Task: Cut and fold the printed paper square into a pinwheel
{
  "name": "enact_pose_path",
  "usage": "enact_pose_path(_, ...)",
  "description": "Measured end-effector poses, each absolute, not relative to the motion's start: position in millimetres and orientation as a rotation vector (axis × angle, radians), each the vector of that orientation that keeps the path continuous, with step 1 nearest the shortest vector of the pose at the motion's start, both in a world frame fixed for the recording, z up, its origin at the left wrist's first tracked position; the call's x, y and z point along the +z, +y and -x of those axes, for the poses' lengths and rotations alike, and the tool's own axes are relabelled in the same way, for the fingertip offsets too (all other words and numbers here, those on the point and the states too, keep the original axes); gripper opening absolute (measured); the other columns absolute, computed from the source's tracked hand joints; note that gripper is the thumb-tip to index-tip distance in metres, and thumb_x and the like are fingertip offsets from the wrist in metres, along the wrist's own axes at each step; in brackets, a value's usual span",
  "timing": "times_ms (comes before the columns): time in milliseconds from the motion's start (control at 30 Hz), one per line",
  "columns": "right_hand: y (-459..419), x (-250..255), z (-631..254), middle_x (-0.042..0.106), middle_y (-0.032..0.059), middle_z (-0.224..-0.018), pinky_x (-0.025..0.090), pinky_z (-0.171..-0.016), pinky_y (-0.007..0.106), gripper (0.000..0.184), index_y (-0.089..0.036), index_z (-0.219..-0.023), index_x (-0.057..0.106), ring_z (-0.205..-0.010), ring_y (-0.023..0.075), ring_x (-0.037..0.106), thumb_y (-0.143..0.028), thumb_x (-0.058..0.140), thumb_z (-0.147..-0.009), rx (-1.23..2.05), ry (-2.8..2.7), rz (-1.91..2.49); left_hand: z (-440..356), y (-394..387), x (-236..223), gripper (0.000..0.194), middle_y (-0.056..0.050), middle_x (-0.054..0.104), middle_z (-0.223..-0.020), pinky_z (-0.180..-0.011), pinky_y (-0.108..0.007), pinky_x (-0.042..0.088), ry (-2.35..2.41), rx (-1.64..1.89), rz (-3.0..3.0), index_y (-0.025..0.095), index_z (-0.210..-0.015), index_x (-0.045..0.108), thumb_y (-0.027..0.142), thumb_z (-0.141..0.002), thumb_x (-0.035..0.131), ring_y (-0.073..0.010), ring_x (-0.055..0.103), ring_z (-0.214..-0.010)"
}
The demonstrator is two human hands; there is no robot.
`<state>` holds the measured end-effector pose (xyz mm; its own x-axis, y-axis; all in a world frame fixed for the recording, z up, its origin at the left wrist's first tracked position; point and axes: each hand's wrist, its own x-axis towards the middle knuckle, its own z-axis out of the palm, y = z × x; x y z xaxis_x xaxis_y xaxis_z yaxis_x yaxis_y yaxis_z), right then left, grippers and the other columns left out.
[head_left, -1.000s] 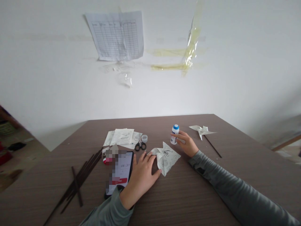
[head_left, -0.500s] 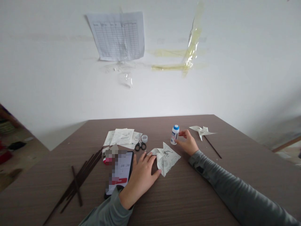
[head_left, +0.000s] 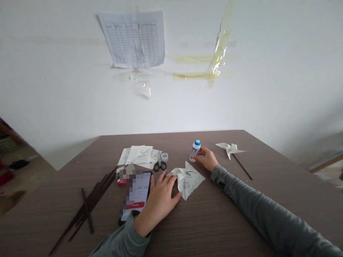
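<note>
My right hand (head_left: 208,158) has its fingers around the lower part of a small white glue bottle (head_left: 195,150) with a blue cap, which leans slightly to the right. With its fingers spread, my left hand (head_left: 163,196) rests on the table, fingertips at the left edge of a partly folded paper pinwheel (head_left: 191,179) printed with text and a dark drawing. Under and beside the left wrist lies a phone (head_left: 139,192) showing a timer. A finished-looking pinwheel on a dark stick (head_left: 230,148) lies to the right of the bottle.
Beyond my left hand are black-handled scissors (head_left: 160,165), a small clear round container (head_left: 164,157) and several paper sheets (head_left: 139,154). Several dark sticks (head_left: 92,203) lie at the left. A partly blurred red-and-white item (head_left: 121,178) sits by the phone. The white wall (head_left: 187,110) rises behind the table.
My right hand has closed on the glue bottle and shifted it a little left, tilting it from upright. My left hand has hardly moved.
</note>
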<state>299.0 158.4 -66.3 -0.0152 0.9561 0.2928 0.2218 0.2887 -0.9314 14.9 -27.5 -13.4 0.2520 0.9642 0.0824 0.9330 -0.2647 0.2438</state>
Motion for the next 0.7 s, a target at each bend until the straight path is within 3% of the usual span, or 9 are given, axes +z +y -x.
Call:
enact_pose_path(267,192.8,-47.9,-239.5,0.101,0.0065,-0.105,0.084,-0.104,0.053,0.054,-0.028,-0.097,0.081,-0.110,0.0380,0.101,-0.021,0.120,-0.062,1.056,-1.521,1.065,-7.0,-23.9,5.7,0.061,-0.014,0.069,-0.198,-0.157,-0.094,0.034,1.829,0.145,-2.298,0.030,-0.178,0.083,0.030,-0.116,0.085,-0.0527,0.050,-0.194)
enact_pose_path(467,208.0,-52.7,-207.8,0.097,0.0026,-0.102,0.083,-0.106,0.050,0.048,-0.026,-0.098,0.083,-0.104,0.0327,0.100,-0.008,0.114,-0.067,1.109,-1.555,1.066,-0.8,-23.8,6.8,0.061,-0.013,0.071,-0.196,-0.155,-0.094,0.036,1.841,0.160,-2.297,0.033,-0.174,0.085,0.028,-0.113,0.086,-0.0535,0.052,-0.193)
enact_pose_path(700,208.7,-60.6,-195.1,0.098,0.0050,-0.114,0.083,-0.108,0.052,0.048,-0.025,-0.109,0.084,-0.111,0.0341,0.100,-0.012,0.114,-0.074,1.139,-1.582,1.045,2.1,-21.7,0.7,0.059,-0.011,0.078,-0.190,-0.154,-0.092,0.041,1.861,0.199,-2.333,0.037,-0.169,0.088,0.031,-0.110,0.089,-0.0543,0.056,-0.190)
